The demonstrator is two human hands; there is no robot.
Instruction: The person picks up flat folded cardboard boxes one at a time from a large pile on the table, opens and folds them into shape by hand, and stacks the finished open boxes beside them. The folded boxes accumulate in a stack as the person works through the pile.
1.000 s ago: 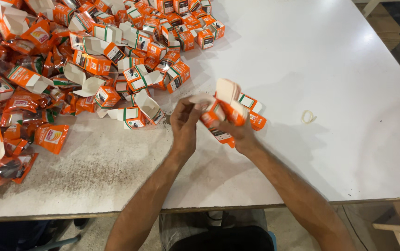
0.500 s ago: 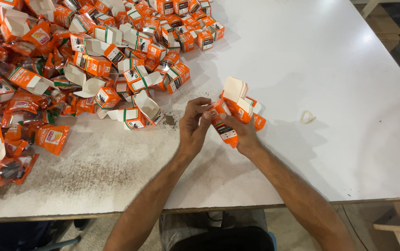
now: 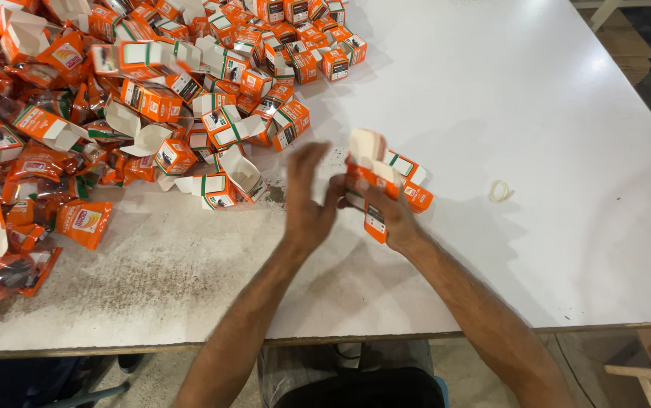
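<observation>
— What is held in the grip?

— A small stack of orange cartons is clasped in the right hand, fingers closed about its lower end, near the middle of the counter. The left hand is seen blurred at nine o'clock of the stack, palm turned toward it; whether it is touching the cartons, or how wide its fingers are spread, cannot be told.

— How much is judged to be done?

— Little, it seems. Only a few cartons are gathered in the held stack, one with a white flap standing open at the top. A large heap of loose cartons is left at ten o'clock, many with flaps open, none stacked.

— What else is lying about?

— Orange plastic pouches are spread at nine o'clock along the counter's edge. A pale rubber band is lying alone at three o'clock of the stack. One opened carton is nearest the left hand, just beyond it.

— Is anything in the way?

— Nothing is seen between the hands and the heap; the scuffed, dusty surface in front is bare.
</observation>
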